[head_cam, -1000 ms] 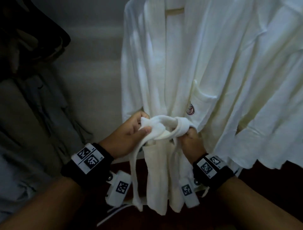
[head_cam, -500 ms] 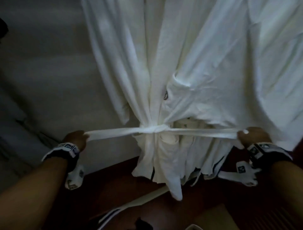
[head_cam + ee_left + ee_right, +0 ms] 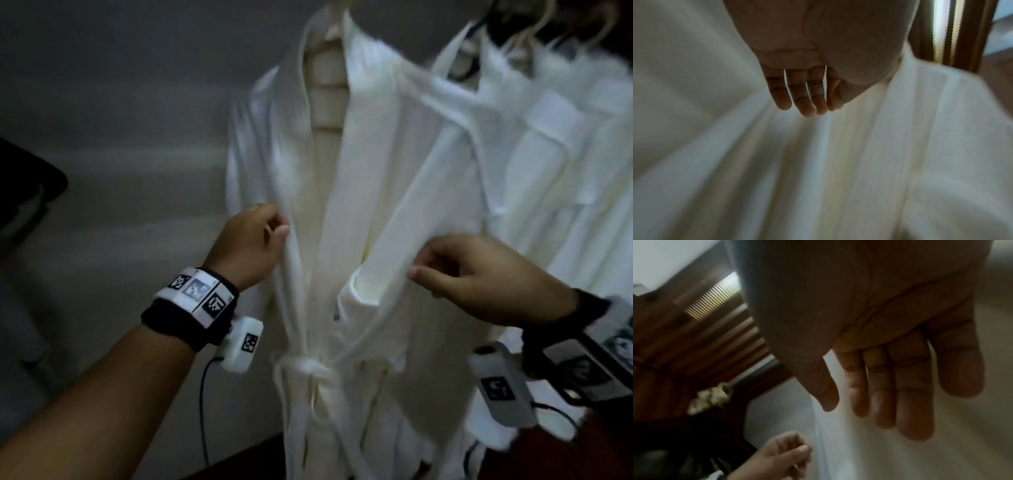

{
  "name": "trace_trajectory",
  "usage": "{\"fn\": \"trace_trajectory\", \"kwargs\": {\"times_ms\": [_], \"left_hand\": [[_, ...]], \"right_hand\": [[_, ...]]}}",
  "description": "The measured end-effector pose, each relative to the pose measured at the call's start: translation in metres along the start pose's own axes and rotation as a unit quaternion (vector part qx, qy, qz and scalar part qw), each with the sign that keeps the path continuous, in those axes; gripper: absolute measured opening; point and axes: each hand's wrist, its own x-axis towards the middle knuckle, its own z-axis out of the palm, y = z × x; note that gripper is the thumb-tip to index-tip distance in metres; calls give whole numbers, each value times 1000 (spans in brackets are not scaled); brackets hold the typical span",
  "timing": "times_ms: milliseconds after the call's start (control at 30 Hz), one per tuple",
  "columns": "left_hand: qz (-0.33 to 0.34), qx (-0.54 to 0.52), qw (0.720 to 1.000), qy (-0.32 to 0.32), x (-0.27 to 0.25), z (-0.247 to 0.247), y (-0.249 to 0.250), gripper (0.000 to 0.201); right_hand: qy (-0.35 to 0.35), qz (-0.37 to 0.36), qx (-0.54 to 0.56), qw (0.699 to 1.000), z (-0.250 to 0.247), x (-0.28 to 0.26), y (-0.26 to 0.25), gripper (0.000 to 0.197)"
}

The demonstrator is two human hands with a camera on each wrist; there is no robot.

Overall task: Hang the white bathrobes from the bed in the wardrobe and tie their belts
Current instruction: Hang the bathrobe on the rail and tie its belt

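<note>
A white bathrobe (image 3: pixel 363 171) hangs in the middle of the head view, its belt (image 3: pixel 310 368) knotted at the waist with the ends hanging down. My left hand (image 3: pixel 279 226) is at chest height beside the robe's left lapel, fingers loosely curled, thumb close to the fabric edge. In the left wrist view the fingers (image 3: pixel 807 100) hang relaxed against the cloth and hold nothing. My right hand (image 3: pixel 424 270) is at the right front panel, fingertips touching it. Its fingers (image 3: pixel 914 402) are nearly straight and empty. The left hand (image 3: pixel 781 456) also shows there, beside the lapel edge.
A second white bathrobe (image 3: pixel 565 154) hangs close to the right, overlapping the first. Dark clothing (image 3: pixel 24 192) hangs at the far left before the grey back wall (image 3: pixel 120 137). A slatted wooden door (image 3: pixel 953 32) stands behind, and the dark wardrobe floor (image 3: pixel 239 462) lies below.
Both hands pulled the belt ends apart to tighten the knot, then let go and rose to the lapels. The view tilted upward.
</note>
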Motion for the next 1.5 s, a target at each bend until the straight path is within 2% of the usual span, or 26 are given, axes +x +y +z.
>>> {"fn": "trace_trajectory", "kwargs": {"times_ms": [167, 300, 367, 433, 500, 600, 733, 833, 900, 1067, 1167, 1267, 1400, 1500], "left_hand": [[118, -66, 983, 123, 79, -64, 82, 6], [207, -20, 957, 202, 140, -95, 135, 5], [219, 51, 953, 203, 170, -104, 152, 16], [168, 134, 965, 152, 196, -110, 162, 34], [99, 231, 966, 65, 217, -115, 165, 49], [55, 306, 949, -51, 240, -122, 165, 44], [32, 322, 940, -107, 262, -112, 181, 44], [22, 329, 936, -119, 278, -91, 196, 46], [5, 323, 939, -121, 288, -78, 204, 49], [-31, 367, 925, -97, 299, -55, 213, 62], [-42, 398, 913, -80, 301, -50, 213, 61], [-52, 399, 913, -69, 301, -49, 213, 59], [-57, 401, 912, -59, 299, -48, 214, 60], [-55, 411, 909, -49, 297, -47, 214, 58]], "right_hand": [[122, -84, 49, 988, -119, 29, -53, 24], [128, -51, 4, 990, -190, 83, -62, 28], [135, -11, -37, 990, -217, 113, -55, 27], [136, 26, -99, 985, -238, 143, -43, 22], [118, 45, -193, 973, -250, 168, -27, 24], [89, 28, -308, 947, -254, 197, 0, 38], [46, -16, -300, 953, -261, 222, 14, 42], [6, -21, -336, 941, -261, 235, 17, 42], [14, -22, -338, 941, -253, 241, 22, 48], [-32, -5, -240, 970, -250, 250, 33, 65], [-19, -29, -237, 971, -251, 247, 36, 77], [-6, -48, -263, 964, -251, 242, 38, 80], [20, -62, -221, 973, -244, 239, 46, 75], [34, -61, -230, 971, -239, 240, 45, 82]]}}
